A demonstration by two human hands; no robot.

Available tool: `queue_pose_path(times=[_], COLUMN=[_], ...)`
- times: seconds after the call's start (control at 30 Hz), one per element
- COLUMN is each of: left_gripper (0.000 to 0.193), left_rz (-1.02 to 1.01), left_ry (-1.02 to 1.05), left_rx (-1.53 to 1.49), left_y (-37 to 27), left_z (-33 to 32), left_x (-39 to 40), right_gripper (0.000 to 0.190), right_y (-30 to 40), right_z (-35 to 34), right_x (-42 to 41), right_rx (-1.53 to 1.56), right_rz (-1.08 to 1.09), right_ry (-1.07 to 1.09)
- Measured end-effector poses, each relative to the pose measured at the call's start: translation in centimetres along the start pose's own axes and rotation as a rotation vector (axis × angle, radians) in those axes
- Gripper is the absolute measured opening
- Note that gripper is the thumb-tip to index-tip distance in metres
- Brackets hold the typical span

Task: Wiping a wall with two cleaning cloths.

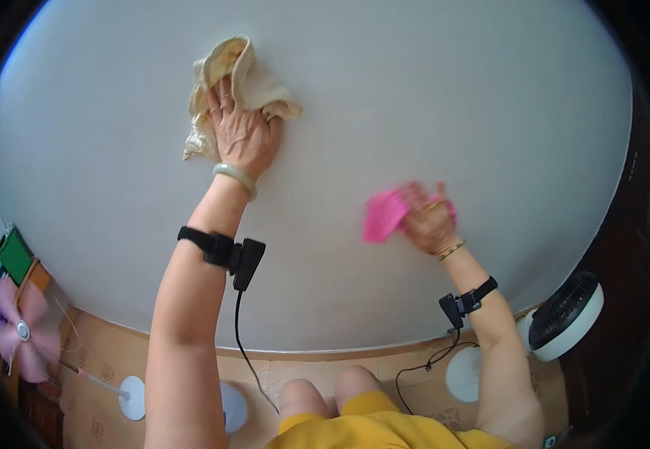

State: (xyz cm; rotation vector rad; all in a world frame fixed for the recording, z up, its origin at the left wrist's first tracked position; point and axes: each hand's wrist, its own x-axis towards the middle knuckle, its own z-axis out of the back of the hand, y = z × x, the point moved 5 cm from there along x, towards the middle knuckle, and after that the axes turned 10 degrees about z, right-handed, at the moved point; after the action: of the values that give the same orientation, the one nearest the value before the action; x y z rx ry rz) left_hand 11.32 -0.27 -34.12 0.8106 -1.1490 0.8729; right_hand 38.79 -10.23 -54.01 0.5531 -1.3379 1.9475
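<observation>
Against a pale wall (325, 280), my left hand (245, 137) presses a cream cloth (266, 92), with fingers spread over it and tucked into its folds. The cloth is crumpled, and its upper edge curls away from the wall. Lower and to the right, my right hand (429, 227) holds a bright pink cloth (384, 218) to the wall. This hand is blurred, and its fingers partly cover the cloth. Each forearm carries a black strapped device, the left one (246, 264) and the right one (453, 310), both with black cables.
A pink-bladed fan (21, 331) stands at lower left beside a green object (15, 257). On the right is a black-and-white fan (563, 317), with a round white base (462, 375) near the wall. Another pale round base (234, 407) lies by my left arm on the patterned floor (95, 365).
</observation>
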Motion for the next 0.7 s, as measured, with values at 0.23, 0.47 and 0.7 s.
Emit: queue_pose_path(times=[0.23, 0.47, 0.7], left_gripper=[0.049, 0.064, 0.062], left_rz=[-0.042, -0.541, -0.265], left_ry=[0.189, 0.544, 0.067], left_rx=[-0.148, -0.106, 0.086], left_y=[-6.6, -12.6, -0.8], left_z=[-3.7, -7.1, -2.1], left_x=[-12.5, -21.5, -10.2], right_gripper=[0.051, 0.047, 0.051], right_y=[-11.4, 0.6, -12.6], right_z=[3.6, 0.0, 4.5], right_x=[-8.9, 5.1, -8.0], right_rx=[-0.255, 0.064, -0.243], right_rz=[-1.138, -0.293, -0.904], right_ry=[-0.618, -0.239, -0.494])
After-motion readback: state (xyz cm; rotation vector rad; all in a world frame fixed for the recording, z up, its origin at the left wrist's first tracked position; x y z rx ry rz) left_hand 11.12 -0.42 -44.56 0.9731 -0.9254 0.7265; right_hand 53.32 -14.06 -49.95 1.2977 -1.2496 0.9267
